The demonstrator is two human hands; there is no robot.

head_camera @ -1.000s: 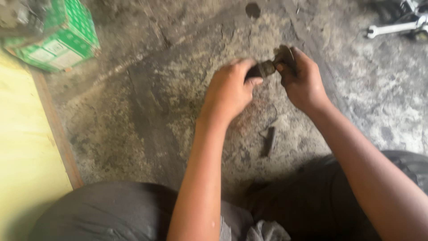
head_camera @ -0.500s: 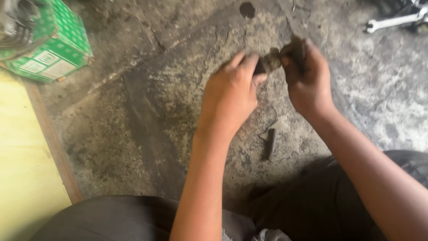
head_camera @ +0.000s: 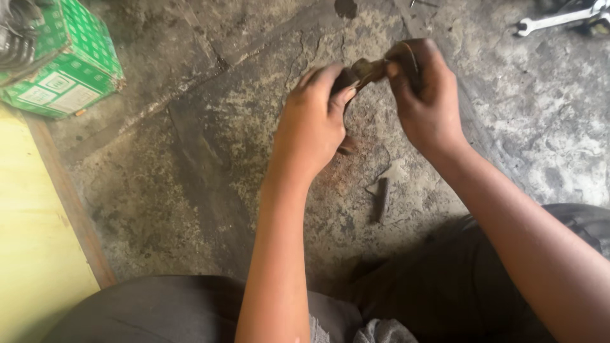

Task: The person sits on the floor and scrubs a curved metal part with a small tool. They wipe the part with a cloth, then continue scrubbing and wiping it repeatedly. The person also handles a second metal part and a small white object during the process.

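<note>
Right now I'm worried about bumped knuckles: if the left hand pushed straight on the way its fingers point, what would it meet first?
Probably the right hand: the left hand points up-right along the small dirty metal part both grip.

Bare floor left; small dark bar lies beneath hands.

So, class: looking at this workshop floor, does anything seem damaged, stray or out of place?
Yes. The concrete floor is cracked and darkly stained. A small dark metal piece lies loose beside the knees, and a wrench lies off at the top right. Both hands grip a grimy part.
</note>
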